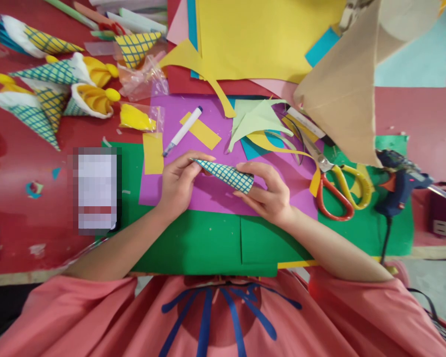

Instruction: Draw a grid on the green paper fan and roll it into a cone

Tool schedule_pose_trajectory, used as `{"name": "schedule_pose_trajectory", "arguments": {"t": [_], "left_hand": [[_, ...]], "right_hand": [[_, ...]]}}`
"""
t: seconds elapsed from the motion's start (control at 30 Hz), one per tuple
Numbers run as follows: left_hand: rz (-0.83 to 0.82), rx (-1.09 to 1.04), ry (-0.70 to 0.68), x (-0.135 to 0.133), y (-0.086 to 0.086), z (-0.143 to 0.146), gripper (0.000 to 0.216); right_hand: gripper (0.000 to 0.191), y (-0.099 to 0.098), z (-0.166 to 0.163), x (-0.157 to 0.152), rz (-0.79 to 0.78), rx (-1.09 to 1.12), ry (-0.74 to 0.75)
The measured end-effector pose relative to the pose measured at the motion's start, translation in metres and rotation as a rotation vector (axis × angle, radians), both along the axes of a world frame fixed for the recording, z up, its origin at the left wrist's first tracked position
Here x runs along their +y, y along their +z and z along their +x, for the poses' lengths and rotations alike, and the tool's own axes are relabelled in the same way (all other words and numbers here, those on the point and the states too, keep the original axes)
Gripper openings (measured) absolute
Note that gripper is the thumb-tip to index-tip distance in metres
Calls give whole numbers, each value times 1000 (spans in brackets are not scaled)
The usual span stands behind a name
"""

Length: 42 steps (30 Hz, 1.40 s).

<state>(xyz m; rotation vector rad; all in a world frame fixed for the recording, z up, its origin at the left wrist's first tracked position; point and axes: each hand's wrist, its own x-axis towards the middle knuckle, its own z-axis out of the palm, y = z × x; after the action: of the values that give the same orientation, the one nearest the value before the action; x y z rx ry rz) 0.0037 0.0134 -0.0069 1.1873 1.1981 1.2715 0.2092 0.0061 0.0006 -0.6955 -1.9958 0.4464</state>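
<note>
A small paper cone with a blue-and-white grid pattern lies sideways between my two hands, over a purple sheet. My left hand pinches its pointed end with closed fingers. My right hand is closed around its wide end, one finger tucked into the opening. Both hands hover above the purple sheet, which lies on a green sheet.
Several finished patterned cones lie at the far left. A white marker, yellow strips, paper scraps, red-and-yellow scissors, a blue glue gun, a blurred rectangle and a brown paper bag surround the work area.
</note>
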Motion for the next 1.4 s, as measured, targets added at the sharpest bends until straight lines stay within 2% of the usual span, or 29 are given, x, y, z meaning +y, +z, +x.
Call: {"name": "schedule_pose_trajectory", "arguments": {"t": [0.37,0.53,0.83,1.1,1.4], "left_hand": [[-23,-75,19,0,2,1,14],[-32,-36,21,0,1,0,15],[-16,-80,-16,1,2,1,16],[-45,-55,17,2,1,1,20],[-7,-48,-32,1,-6,-3,21]], "right_hand": [[11,-1,0,1,15,-2,5],[12,1,1,1,-50,10,30],[6,4,3,3,-246,88,-36],[6,3,2,5,-305,124,-30],[10,5,2,5,-398,135,-59]]}}
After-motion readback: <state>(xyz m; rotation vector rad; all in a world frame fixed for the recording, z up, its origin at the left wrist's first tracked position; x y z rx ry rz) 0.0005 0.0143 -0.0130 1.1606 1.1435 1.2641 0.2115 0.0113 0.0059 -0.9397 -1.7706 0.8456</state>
